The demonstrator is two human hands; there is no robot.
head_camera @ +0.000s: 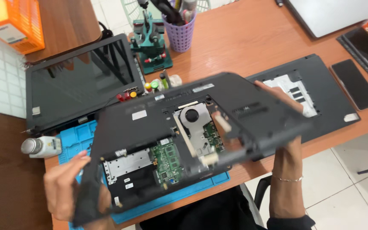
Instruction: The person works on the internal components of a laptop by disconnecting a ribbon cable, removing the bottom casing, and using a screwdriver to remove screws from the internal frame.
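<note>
Lifting laptop base (192, 140) off blue mat (75, 138), underside up, board and fan exposed. Left hand (67, 187) clamps one corner, right hand (284, 145) clamps opposite edge. Next probably steady set-down on mat.

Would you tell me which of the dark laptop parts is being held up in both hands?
The laptop base with its fan and green boards exposed; the screen and flat cover lie on the desk.

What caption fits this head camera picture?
Both hands, left hand and right hand, hold an opened laptop base above a blue mat.
</note>
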